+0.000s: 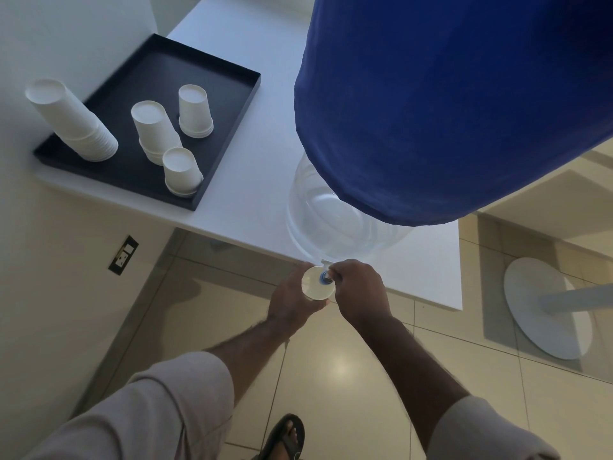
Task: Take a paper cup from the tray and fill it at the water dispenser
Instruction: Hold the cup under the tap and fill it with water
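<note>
At the counter's (414,277) front edge, the left hand (293,302) is holding a paper cup (315,287) upright just under the tap (325,277) of the water dispenser (331,220), fingers wrapping around it. The right hand (360,292) is pinching the tap. Upside-down cups (195,111) are standing in the dark tray (159,61) to the left.

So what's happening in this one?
A person is filling a paper cup at the dispenser. The left hand holds the cup under the tap at the table edge, and the right hand works the tap. Four stacks of upside-down cups stand in the black tray to the left. The water level can't be seen.
</note>
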Tool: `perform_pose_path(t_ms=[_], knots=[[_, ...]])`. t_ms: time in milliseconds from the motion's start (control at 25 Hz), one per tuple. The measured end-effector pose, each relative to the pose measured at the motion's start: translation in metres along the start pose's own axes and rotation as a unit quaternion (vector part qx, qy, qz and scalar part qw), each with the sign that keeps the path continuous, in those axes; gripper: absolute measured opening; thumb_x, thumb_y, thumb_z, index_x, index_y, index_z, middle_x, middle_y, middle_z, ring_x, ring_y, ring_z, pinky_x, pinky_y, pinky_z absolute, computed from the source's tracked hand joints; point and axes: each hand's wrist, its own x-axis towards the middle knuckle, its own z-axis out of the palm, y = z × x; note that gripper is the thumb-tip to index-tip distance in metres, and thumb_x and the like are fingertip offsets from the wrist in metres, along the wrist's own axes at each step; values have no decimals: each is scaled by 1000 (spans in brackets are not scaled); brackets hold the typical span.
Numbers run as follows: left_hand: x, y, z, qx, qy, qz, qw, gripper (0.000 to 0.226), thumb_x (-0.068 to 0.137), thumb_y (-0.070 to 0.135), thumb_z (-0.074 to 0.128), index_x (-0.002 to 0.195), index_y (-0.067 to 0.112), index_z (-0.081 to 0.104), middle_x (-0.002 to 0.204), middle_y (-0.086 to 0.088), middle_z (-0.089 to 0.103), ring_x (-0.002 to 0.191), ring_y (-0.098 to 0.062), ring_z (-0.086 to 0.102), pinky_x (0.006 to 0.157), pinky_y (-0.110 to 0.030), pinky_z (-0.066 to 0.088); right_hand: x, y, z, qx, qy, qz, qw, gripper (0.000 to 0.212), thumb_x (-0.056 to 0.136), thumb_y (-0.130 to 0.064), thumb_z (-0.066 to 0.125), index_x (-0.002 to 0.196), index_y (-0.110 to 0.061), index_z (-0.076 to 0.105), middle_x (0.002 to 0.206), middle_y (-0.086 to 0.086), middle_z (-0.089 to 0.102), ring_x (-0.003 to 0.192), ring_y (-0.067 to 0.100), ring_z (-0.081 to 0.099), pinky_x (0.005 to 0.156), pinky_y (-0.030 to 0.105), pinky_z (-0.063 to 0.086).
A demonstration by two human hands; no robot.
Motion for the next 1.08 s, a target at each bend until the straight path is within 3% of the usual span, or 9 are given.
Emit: perform_pose_path(t_ms=[280,680,960,1080], knots=[[2,-3,0,10,-6,1,1000,68,65,41,91,120,43,51,108,17,67,98,-11,66,85,-42,62,0,0,-1,1,-1,-3,1000,19,88,-5,57,95,-9,74,93,7,71,74,20,56,61,22,35],[2,-7,4,7,-7,-1,1000,70,64,41,92,120,47,50,104,22,65,96,-4,65,85,-40,62,-1,-1,-2,2,-5,3,1000,19,88,-6,58,98,-10,74,98,8,72,75,18,52,68,25,37],[3,-8,4,14,-8,-1,1000,70,63,43,90,114,57,45,100,29,63,95,3,63,85,-39,63,0,0,-2,-7,-5,0,1000,16,87,-5,56,87,-9,72,88,9,70,67,20,49,54,19,28],[3,-6,4,17,-5,4,1000,69,63,42,91,114,56,45,100,27,63,93,3,62,84,-38,62,1,1,-2,-4,-6,2,1000,18,88,-6,56,92,-9,73,91,8,70,71,20,53,62,24,35]])
